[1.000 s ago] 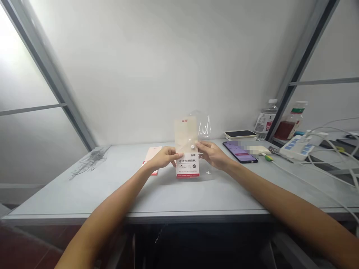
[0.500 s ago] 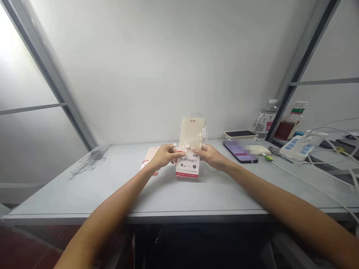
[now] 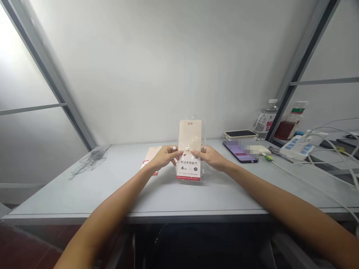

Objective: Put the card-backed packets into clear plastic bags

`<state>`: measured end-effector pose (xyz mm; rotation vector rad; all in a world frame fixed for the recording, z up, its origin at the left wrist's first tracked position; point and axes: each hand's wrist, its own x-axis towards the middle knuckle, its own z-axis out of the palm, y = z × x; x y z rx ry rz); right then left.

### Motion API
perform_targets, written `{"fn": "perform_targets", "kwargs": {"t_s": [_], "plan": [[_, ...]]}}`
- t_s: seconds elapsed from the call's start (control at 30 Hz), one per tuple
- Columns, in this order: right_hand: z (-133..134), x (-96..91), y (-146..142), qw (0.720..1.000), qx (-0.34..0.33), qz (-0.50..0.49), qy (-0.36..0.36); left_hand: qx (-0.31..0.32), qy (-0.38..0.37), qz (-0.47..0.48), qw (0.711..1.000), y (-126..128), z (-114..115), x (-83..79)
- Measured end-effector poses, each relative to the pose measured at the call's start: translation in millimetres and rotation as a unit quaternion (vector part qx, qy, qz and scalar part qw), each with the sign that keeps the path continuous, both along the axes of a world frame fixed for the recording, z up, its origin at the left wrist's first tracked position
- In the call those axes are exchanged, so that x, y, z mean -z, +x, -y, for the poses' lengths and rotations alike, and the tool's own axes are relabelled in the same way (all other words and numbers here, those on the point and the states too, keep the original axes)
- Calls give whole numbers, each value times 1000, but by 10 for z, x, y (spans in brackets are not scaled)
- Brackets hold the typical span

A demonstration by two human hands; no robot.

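Observation:
A clear plastic pouch with a white button snap stands upright above the desk, holding a cream card with red and black print. My left hand is closed on its left edge, thumb on the front near the snap. From the other side, my right hand grips the right edge, its thumb also pressed to the front close to the snap. Fingers behind the pouch are partly hidden. Behind my left hand, a second cream and red card or packet lies on the desk, partly covered by the hand.
Right of my hands lie a phone with a lit purple screen, a dark-screened phone and a white power strip with tangled cables. Two bottles, one clear and one with red liquid, stand behind. The desk's front edge runs below my arms.
The pouch has straightened and turned to face me more squarely, and the card in it looks more even. Both hands stay in nearly the same place, thumbs near the snap.

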<state>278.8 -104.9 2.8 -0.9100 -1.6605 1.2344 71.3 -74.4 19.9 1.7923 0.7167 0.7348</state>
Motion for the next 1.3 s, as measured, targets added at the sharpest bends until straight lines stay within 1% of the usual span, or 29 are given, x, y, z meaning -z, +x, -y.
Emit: {"fn": "perform_targets", "kwargs": {"t_s": [0.23, 0.47, 0.63, 0.7, 0.9, 1.3], "plan": [[9, -7, 3, 1000, -4, 3, -4, -7, 6, -16, 1000, -4, -19, 29], [3, 3, 7, 1000, -12, 4, -4, -13, 2, -28, 1000, 4, -1, 4], [-3, 14, 8, 1000, -11, 18, -11, -51, 1, -37, 998, 17, 12, -2], [1, 9, 6, 1000, -13, 24, -10, -56, -3, -33, 998, 21, 17, -1], [22, -10, 3, 999, -24, 25, -14, -54, -5, -24, 998, 17, 3, 14], [11, 8, 17, 999, -24, 43, -8, -27, 20, -71, 997, -9, -17, 13]]}}
